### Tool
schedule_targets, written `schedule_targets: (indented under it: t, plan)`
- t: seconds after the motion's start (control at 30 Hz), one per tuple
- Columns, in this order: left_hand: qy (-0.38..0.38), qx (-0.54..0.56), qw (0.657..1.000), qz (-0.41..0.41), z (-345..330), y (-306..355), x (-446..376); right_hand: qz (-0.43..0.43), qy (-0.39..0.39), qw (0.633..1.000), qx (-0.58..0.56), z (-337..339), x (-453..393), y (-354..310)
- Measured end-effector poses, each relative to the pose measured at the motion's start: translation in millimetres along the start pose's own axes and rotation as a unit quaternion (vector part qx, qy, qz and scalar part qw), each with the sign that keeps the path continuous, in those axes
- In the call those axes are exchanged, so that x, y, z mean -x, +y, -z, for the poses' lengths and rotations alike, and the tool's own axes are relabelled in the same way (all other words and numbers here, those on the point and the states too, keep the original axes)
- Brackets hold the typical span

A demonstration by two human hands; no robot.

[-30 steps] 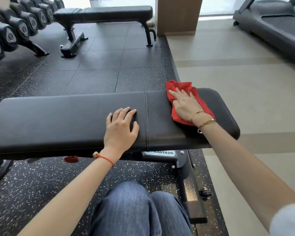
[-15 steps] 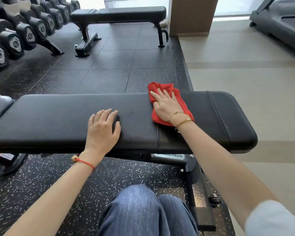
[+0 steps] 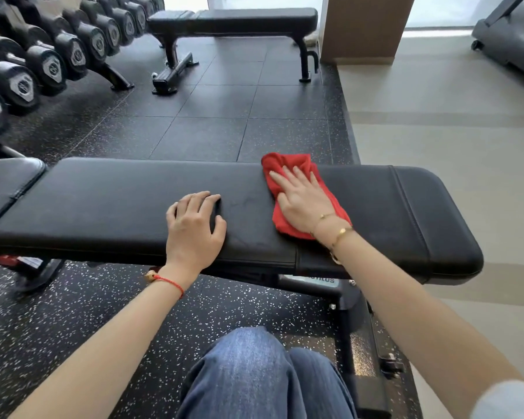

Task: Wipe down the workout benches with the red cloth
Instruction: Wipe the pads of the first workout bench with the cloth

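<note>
A black padded workout bench [image 3: 109, 204] runs across the view in front of me. On its pad, right of centre, lies the red cloth [image 3: 288, 164]. My right hand [image 3: 303, 201] presses flat on the cloth with straight, spread fingers. My left hand [image 3: 194, 228] rests on the bare pad to the left of the cloth, with its fingertips bent down onto the leather. A second black bench [image 3: 239, 19] stands farther back on the dark rubber floor.
A rack of black dumbbells [image 3: 52, 52] lines the back left. A wooden pillar [image 3: 366, 28] stands at the back, with a treadmill [image 3: 508, 40] at the far right on the pale floor. My knees in blue jeans [image 3: 254, 376] are under the bench's near edge.
My right hand has slid the red cloth leftward along the pad, from near the right end toward the middle. My left hand has shifted left along the pad too.
</note>
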State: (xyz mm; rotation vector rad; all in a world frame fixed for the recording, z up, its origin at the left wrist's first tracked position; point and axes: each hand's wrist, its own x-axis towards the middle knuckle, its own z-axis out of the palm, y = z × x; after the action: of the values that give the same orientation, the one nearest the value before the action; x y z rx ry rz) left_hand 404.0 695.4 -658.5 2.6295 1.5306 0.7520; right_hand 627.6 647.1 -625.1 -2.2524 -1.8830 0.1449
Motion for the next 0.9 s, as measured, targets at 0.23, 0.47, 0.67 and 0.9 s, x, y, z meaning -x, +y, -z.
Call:
schedule_targets:
  t: [0.23,0.47,0.67,0.9]
  plan:
    - [0.009,0.000,1.000,0.004,-1,0,-1,0.054,0.008,0.998,0.009,-19,-6,-66]
    - [0.014,0.005,1.000,0.004,-2,-1,0,0.047,0.044,0.998,0.028,-13,61,-22]
    - [0.014,0.005,1.000,0.005,-3,1,1,-0.052,0.013,0.998,0.018,3,7,4]
    - [0.013,0.002,1.000,0.008,-2,2,1,0.040,0.040,0.998,0.028,-8,48,-9]
